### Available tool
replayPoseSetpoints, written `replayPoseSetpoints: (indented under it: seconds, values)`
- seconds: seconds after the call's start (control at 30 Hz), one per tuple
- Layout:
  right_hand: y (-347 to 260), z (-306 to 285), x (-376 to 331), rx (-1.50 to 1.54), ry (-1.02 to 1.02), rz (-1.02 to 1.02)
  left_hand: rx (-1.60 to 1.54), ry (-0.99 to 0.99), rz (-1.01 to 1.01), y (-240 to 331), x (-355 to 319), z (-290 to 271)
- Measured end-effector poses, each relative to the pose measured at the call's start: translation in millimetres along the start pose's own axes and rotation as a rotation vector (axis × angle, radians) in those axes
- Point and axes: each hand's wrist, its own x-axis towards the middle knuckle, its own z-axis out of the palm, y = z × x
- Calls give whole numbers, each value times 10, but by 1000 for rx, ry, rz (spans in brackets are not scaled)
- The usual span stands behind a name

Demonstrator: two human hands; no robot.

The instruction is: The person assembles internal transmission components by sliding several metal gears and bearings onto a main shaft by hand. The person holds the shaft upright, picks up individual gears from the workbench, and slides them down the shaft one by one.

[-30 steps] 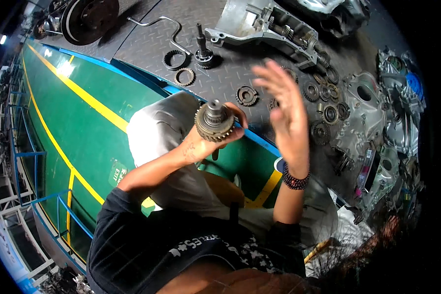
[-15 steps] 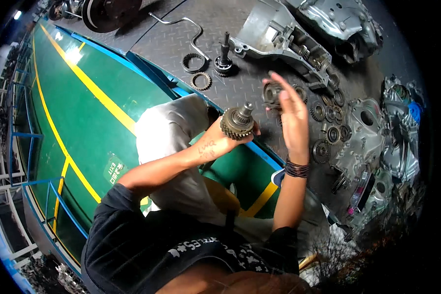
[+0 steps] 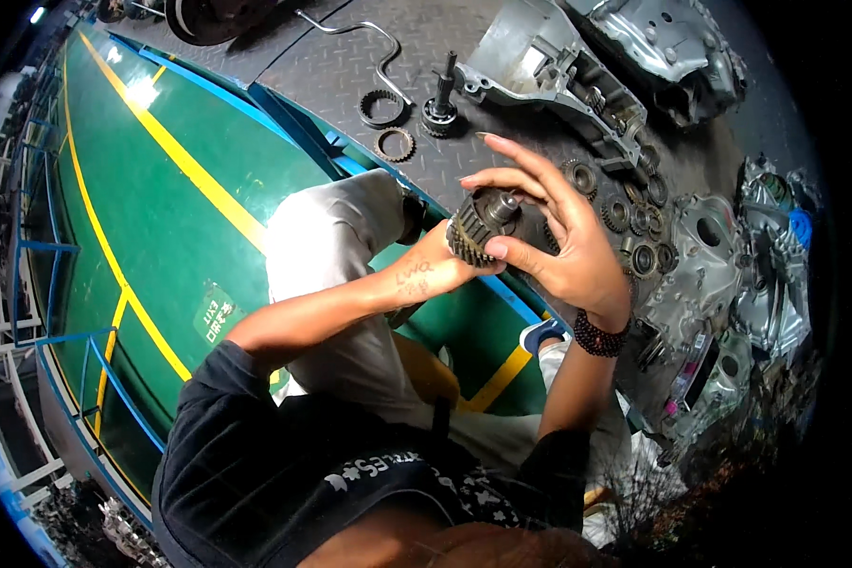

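Note:
My left hand (image 3: 442, 267) is wrapped round the underside of a gear shaft (image 3: 471, 244), held tilted above the bench's near edge. A toothed hub (image 3: 483, 213) sits on the shaft above the helical gear, and the bright shaft end pokes up through it. My right hand (image 3: 576, 241) is open beside the stack. Its thumb is against the side of the stack, while the other fingers stretch apart above and behind the hub. Behind the right hand, several loose gears (image 3: 615, 214) and rings lie on the bench.
On the dark tread-plate bench (image 3: 317, 80) are two toothed rings (image 3: 395, 145), an upright splined shaft (image 3: 440, 109), a bent metal rod (image 3: 383, 57) and an open gearbox housing (image 3: 521, 57). More castings (image 3: 715, 232) stand right. A blue edge rail (image 3: 284, 133) borders the green floor (image 3: 161, 227).
The toothed hub that my right hand held apart now sits on the shaft. My right hand has moved left to the stack, its fingers spread. The view has shifted slightly.

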Motion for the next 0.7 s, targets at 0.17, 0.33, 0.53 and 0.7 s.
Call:
replayPoseSetpoints:
  seconds: [0.17, 0.33, 0.53, 0.7]
  values:
    - [-14, 64, 25, 30, -2, 34, -19, -31, 51, -68, 11, -9]
    - [41, 96, 14, -118, 53, 33, -39, -2, -6, -71, -32, 19]
    - [-112, 186, -27, -115, 90, 160, -35, -46, 113, 22, -6, 32]
    - [12, 145, -100, 403, 97, 116, 44, -128, 12, 75, -99, -31]
